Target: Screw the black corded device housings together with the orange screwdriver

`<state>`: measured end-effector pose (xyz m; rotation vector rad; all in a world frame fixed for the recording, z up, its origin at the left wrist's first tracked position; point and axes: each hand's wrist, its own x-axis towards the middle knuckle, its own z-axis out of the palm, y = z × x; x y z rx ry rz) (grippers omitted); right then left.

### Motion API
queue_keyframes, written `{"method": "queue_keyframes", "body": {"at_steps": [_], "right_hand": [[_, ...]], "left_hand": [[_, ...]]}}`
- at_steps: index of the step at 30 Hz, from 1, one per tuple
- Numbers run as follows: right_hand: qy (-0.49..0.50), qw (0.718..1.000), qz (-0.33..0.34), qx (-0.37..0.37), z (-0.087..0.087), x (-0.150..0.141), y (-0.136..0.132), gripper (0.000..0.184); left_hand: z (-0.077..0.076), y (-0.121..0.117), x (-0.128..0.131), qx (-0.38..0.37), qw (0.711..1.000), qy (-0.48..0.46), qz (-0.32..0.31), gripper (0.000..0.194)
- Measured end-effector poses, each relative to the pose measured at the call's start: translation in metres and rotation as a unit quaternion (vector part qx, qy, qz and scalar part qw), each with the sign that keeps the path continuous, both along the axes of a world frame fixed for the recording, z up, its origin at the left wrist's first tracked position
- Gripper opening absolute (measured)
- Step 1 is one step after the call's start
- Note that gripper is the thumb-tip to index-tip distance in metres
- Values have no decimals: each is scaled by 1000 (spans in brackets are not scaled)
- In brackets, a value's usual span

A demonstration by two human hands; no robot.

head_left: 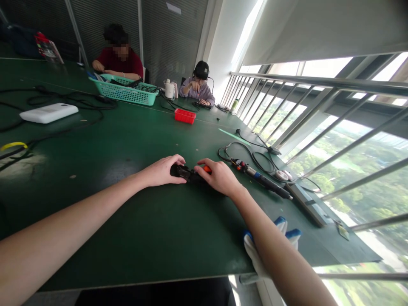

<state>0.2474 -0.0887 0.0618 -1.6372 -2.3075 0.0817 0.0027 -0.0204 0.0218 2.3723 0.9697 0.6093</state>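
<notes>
On the green table [127, 221] lies a small black device with an orange part [188, 173], and both my hands meet on it. My left hand [164, 171] curls its fingers round the device's left end. My right hand [218, 176] covers the right end, fingertips pressed beside the orange part. Most of the device is hidden under the two hands.
An electric screwdriver with a coiled cable [259, 178] lies right of my hands. White-and-blue gloves [274, 238] lie at the near right edge. Farther off are a red tray [185, 115], a teal basket [127, 90] and a white box [48, 112]. Two people sit at the far end.
</notes>
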Motion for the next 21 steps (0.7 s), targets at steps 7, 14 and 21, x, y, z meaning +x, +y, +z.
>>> {"method": "queue_keyframes", "body": {"at_steps": [7, 14, 21], "right_hand": [[19, 994, 91, -49, 8, 9, 0, 50], [-60, 992, -112, -19, 3, 40, 17, 61], [-79, 932, -354, 18, 9, 106, 27, 48]], "left_hand": [[-2, 3, -1, 2, 1000, 20, -1, 72], [4, -9, 6, 74, 990, 65, -104, 53], [-6, -4, 11, 52, 995, 11, -89, 30]]}}
